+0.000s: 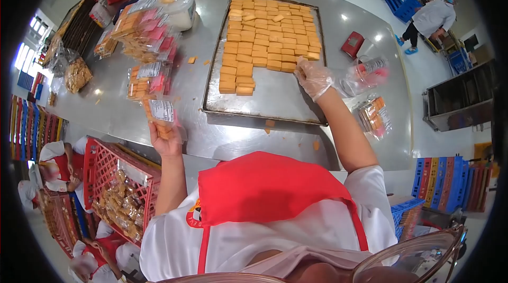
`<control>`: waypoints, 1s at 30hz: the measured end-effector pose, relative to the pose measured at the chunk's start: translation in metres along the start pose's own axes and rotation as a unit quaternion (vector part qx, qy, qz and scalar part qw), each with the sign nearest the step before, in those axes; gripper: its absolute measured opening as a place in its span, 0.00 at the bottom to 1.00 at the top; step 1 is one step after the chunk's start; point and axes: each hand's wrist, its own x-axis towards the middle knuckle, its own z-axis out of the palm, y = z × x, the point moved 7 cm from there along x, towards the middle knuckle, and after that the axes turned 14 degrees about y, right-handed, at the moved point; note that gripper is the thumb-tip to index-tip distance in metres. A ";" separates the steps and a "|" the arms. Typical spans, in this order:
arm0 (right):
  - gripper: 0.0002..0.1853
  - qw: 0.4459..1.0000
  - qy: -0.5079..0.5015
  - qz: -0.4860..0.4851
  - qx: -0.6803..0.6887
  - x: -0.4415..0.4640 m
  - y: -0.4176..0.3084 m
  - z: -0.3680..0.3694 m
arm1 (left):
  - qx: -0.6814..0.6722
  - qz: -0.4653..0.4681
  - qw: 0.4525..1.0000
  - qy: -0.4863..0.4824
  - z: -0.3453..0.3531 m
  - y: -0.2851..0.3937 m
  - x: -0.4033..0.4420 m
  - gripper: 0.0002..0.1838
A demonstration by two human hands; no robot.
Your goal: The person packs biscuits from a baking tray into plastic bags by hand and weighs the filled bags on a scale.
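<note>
Rows of small orange-brown biscuits (270, 34) fill the upper part of a metal tray (264, 104); its lower part shows bare metal. My right hand (313, 77), in a clear plastic glove, has its fingers pressed together at the lower right edge of the rows; what they hold, if anything, is hidden. Bare, my left hand (167, 142) grips a clear labelled packet of biscuits (161, 111) left of the tray. Beyond that hand lie more packets (145, 74), stacked and overlapping. Right of the tray are a plastic bag (362, 75) and another packet (374, 118).
On the steel table (227, 140) are a red device (353, 44), a clear plastic container (182, 13) and crumbs. A red crate (98, 169) of packets stands at lower left. Co-workers are at upper left and lower left; a person (433, 15) in white is at upper right.
</note>
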 end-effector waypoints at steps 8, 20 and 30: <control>0.07 0.988 -0.096 0.037 0.114 -0.006 0.034 -0.026 | 0.075 0.015 0.996 0.043 0.001 -0.009 -0.012 0.18; 0.12 0.996 0.001 0.003 0.093 0.022 0.018 -0.020 | 0.061 -0.025 0.998 0.023 0.000 -0.014 -0.006 0.20; 0.13 0.993 -0.017 0.007 0.120 -0.011 0.013 -0.013 | 0.098 0.011 0.993 0.060 0.002 -0.017 -0.010 0.19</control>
